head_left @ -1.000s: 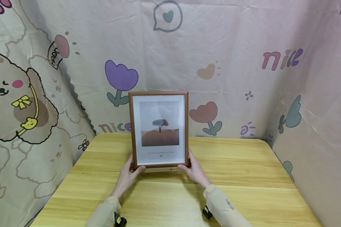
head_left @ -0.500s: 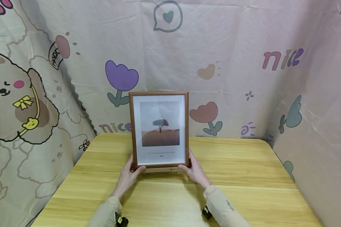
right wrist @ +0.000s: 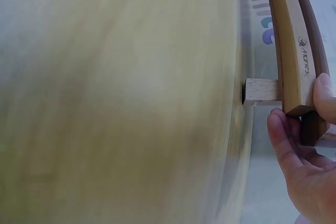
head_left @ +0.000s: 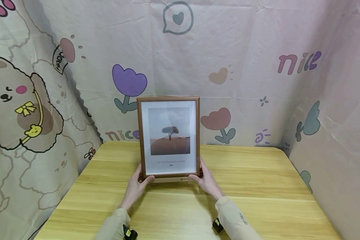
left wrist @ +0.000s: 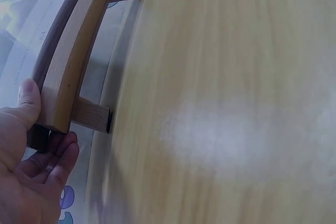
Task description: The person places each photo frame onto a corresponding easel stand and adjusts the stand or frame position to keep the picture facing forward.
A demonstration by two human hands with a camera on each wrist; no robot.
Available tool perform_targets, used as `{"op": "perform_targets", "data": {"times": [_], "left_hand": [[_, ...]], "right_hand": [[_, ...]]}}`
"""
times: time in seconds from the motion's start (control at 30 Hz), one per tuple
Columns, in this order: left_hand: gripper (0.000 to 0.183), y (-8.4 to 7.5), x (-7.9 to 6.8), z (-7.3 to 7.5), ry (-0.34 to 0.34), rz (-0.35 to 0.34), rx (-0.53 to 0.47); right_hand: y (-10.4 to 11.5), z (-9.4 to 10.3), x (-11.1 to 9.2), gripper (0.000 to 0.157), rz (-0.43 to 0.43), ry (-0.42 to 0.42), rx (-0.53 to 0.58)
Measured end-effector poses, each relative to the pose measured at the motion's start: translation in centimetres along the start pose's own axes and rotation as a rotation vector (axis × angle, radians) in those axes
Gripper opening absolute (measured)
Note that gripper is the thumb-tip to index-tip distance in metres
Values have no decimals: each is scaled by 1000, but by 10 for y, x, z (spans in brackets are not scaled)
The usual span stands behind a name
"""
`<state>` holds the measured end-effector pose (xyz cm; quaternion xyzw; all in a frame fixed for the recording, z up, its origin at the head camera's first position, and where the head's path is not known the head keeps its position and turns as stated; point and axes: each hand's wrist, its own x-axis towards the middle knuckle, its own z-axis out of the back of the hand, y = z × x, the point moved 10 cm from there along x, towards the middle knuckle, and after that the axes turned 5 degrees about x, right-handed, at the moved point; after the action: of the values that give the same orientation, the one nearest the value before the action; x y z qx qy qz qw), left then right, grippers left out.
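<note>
A brown-edged picture frame (head_left: 170, 133) with a tree print stands upright, leaning slightly back, near the middle of the table. Its bottom edge sits on the pale wooden ledge of a small easel (head_left: 171, 180). My left hand (head_left: 134, 187) grips the lower left corner, thumb in front and fingers curled below and behind. At the lower right corner my right hand (head_left: 208, 184) holds on the same way. The left wrist view shows a short easel leg (left wrist: 92, 115) close to the left fingers. Another easel leg (right wrist: 262, 92) appears in the right wrist view. The frame's back is hidden.
The light wooden table (head_left: 252, 180) stretches out on both sides of the frame. A patterned cloth (head_left: 180, 66) hangs behind its back edge and along both sides. Black wrist cameras sit under both sleeves.
Both hands keep their grip and the picture frame stays in place. The head view has shifted very slightly; the left sleeve has moved a little to the right.
</note>
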<state>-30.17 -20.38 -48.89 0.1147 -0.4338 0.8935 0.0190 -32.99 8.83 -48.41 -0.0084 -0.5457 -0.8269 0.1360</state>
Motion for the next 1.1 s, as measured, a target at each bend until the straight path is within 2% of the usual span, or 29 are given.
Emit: {"op": "perform_targets", "data": {"times": [0.77,1.1], "left_hand": [[90,-4,4,-8,4,-7,-37],[92,-6,3,-15,27,23,-53]], "right_hand": [[-5,10,-3,103,-7,-43,-7],[-8,17,-7,104,-21,-57,-15]]}}
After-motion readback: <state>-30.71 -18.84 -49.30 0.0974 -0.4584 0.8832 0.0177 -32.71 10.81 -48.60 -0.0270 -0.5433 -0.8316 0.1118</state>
